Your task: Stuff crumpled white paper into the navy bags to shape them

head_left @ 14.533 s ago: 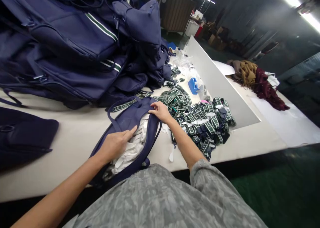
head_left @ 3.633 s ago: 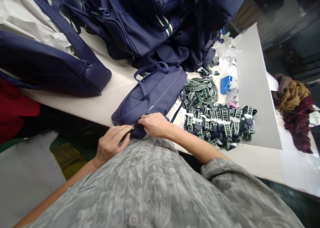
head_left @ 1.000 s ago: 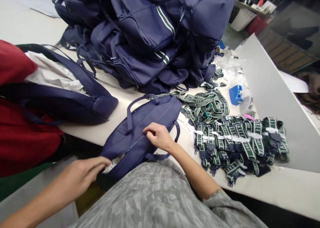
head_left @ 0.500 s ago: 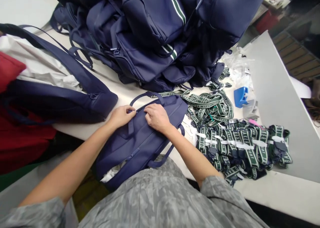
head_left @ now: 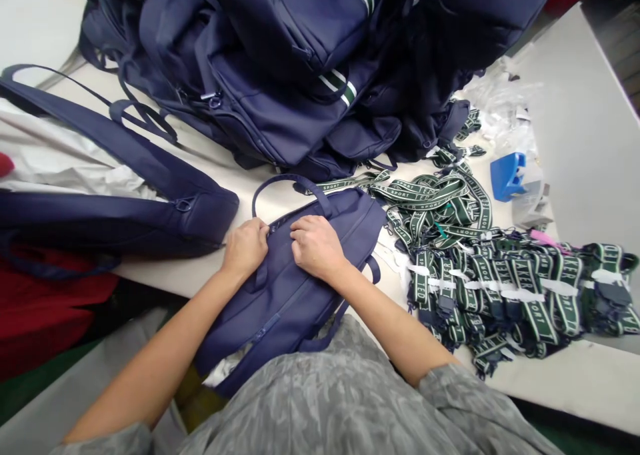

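Note:
A navy bag lies tilted across the table edge against my body, with white paper showing at its lower opening. My left hand is closed at the bag's upper side, beside a handle strap; its fingertips pinch the fabric near a zipper edge. My right hand rests on the bag's panel with curled fingers gathered on the fabric. What exactly lies under the right fingertips is hidden. A zipper runs along the lower part of the bag.
A heap of navy bags fills the back. At left stands another navy bag stuffed with white paper. Green patterned straps lie loose at right, with tied strap bundles in front. A blue tape dispenser sits near a grey partition.
The left hand has turned from an outstretched pinch to a more closed grip, slightly lower. The right hand stays at nearly the same spot on the bag. The view has shifted.

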Available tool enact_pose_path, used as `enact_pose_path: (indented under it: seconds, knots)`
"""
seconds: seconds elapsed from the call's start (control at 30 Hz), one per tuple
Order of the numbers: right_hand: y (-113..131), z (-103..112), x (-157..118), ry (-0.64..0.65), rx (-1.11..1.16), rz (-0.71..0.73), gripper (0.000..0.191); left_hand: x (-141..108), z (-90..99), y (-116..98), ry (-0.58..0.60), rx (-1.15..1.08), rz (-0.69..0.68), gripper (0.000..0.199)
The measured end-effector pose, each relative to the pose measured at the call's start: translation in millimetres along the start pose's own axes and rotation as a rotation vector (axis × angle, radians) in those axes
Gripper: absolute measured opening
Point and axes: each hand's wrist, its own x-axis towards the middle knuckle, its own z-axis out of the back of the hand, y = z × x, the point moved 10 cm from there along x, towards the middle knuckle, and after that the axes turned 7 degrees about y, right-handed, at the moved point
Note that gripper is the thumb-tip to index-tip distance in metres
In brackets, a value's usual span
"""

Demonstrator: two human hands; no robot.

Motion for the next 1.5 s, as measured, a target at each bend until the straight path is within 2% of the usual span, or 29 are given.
enact_pose_path:
  seconds: [0.17, 0.37, 0.5, 0.63, 0.73, 0.87, 1.07, 1.3, 1.5]
  knots:
    - [0, -3, -2, 0.008, 0.002, -0.002, 0.022, 12, -6.2, 22, -0.024, -0.118, 0.095, 0.027]
    - [1, 2, -5, -0.025, 0.034, 0.007, 0.021, 11, -5.3, 26, 0.001, -0.185, 0.122, 0.027]
    - [1, 4, -9, -0.055, 0.053, 0.013, 0.021, 7, -4.0, 24, -0.017, -0.260, 0.071, 0.028]
    - [0, 6, -11, -0.081, 0.053, 0.019, 0.021, 4, -1.3, 20, -0.054, -0.418, -0.080, 0.031]
    - [0, 8, -11, -0.103, 0.051, 0.025, 0.021, 2, -2.3, 18, -0.029, -0.512, -0.164, 0.035]
    - [2, 10, -12, -0.113, 0.043, 0.030, 0.021, 2, -5.6, 20, 0.008, -0.586, -0.158, 0.038]
    - [2, 14, -16, -0.147, 0.038, 0.030, 0.021, 1, -8.0, 26, -0.015, -0.667, -0.083, 0.039]
    - [-2, 16, -20, -0.161, 0.052, 0.024, 0.021, -7, 1.0, 3, -0.026, -0.619, -0.253, 0.034]
    - [-4, 11, -25, -0.126, 0.062, -0.003, 0.021, -16, -5.1, -14, 0.037, -0.584, -0.330, 0.032]
